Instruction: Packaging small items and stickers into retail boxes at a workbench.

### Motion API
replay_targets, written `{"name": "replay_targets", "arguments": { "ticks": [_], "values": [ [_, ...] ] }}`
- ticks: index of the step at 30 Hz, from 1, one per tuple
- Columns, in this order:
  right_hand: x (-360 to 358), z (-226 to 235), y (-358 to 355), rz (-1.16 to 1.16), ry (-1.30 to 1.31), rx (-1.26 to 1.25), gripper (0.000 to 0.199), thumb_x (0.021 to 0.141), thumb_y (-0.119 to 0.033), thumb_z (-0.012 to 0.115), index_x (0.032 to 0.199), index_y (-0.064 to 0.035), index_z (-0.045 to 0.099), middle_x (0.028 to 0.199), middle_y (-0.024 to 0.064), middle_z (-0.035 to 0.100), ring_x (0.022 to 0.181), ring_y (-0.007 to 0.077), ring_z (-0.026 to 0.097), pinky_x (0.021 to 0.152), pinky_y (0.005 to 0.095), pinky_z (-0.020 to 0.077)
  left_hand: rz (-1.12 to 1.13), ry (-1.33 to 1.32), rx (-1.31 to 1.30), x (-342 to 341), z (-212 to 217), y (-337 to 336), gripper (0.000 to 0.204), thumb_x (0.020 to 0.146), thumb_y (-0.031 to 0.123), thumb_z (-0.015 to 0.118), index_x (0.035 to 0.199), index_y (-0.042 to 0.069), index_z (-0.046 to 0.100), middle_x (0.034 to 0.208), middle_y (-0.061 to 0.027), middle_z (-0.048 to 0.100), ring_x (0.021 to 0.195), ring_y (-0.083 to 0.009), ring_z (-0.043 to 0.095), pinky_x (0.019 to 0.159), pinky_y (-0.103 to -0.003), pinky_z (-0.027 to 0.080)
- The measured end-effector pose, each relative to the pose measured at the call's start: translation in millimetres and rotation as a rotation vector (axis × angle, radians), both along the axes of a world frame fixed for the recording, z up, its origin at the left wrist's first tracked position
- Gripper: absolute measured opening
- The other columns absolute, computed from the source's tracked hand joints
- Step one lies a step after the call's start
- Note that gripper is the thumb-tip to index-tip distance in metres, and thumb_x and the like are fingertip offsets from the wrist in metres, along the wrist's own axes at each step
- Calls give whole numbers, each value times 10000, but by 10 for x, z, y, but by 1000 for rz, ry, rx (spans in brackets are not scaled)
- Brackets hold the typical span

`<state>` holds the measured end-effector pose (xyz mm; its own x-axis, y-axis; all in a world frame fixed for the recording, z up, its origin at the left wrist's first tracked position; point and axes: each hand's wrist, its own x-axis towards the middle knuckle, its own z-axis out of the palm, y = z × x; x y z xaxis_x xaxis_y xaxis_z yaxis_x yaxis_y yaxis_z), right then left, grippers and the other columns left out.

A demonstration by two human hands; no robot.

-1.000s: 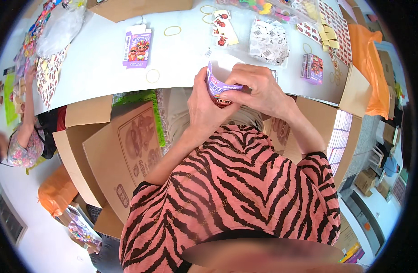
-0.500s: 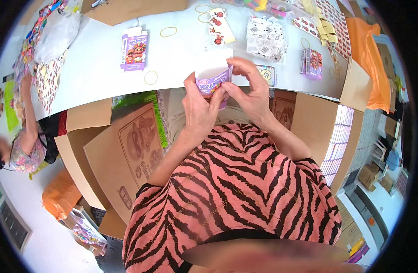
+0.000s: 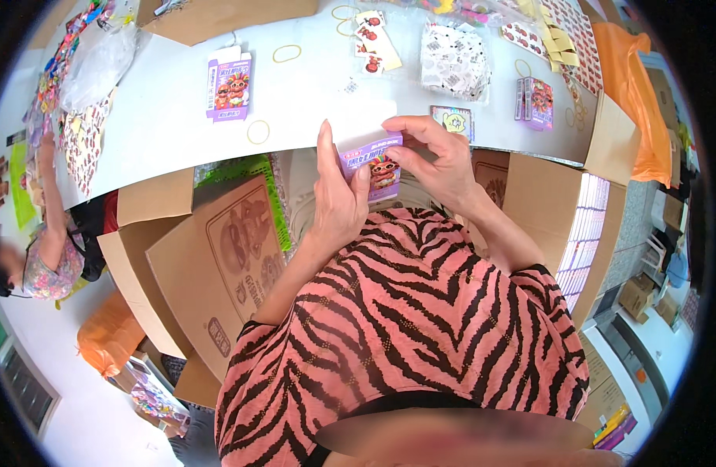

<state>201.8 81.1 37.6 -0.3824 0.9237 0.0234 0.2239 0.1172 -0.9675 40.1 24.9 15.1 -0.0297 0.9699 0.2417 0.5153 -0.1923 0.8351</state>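
Note:
A small purple cardboard box (image 3: 383,173) with a cartoon figure on its front is held upright just in front of the table's near edge. My left hand (image 3: 338,191) grips its left side, thumb on the front and fingers raised along the edge behind. With thumb and fingers my right hand (image 3: 443,159) pinches the upper right corner. A pale flap shows at the top of the box; its inside cannot be seen. Beyond my right hand lies a square card (image 3: 453,119) with a yellow drawing. A flattened matching box (image 3: 231,87) rests on the table to the left.
Small finished-looking boxes (image 3: 535,103) stand at the right beside rubber bands (image 3: 576,117). A clear bag of printed packets (image 3: 453,61) and sticker strips (image 3: 373,43) lie farther back. Open cartons (image 3: 210,257) flank me below the white table (image 3: 163,117). Another person (image 3: 54,249) works at far left.
The box has come slightly lower and nearer me, its top now narrowed where an opening showed before. My left fingers have straightened, and my right hand has shifted slightly rightward.

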Motion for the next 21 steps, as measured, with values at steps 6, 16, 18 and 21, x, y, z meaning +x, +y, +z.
{"name": "replay_targets", "arguments": {
  "ticks": [6,16,18,21],
  "values": [
    [64,13,21,62,106,35,287,811,3,661,1093,-5,606,1010,55,650,897,102,619,808,239,521,-16,-96,145,-38,-127,-48,540,903,108,542,1340,-78,283,1176,-268,492,968,-353,593,789,-391,493],
    [182,0,101,216,36,-193,139,821,-40,672,942,7,624,945,64,647,856,102,617,757,244,525,-116,-168,-25,-194,14,-13,189,910,131,558,1045,-1,542,910,-150,589,746,-241,615,642,-318,493],
    [212,-44,110,259,44,-185,132,828,-43,664,939,5,611,940,55,640,863,98,608,768,244,516,-113,-180,-89,-200,16,-49,186,915,145,555,1031,0,541,899,-141,590,738,-228,614,639,-312,491],
    [151,-35,52,193,107,-236,159,837,-42,651,979,-1,590,942,44,629,884,92,592,797,246,498,-107,-218,-179,-196,37,-48,183,925,155,545,1024,2,539,896,-126,595,750,-201,617,647,-302,494]
  ]
}}
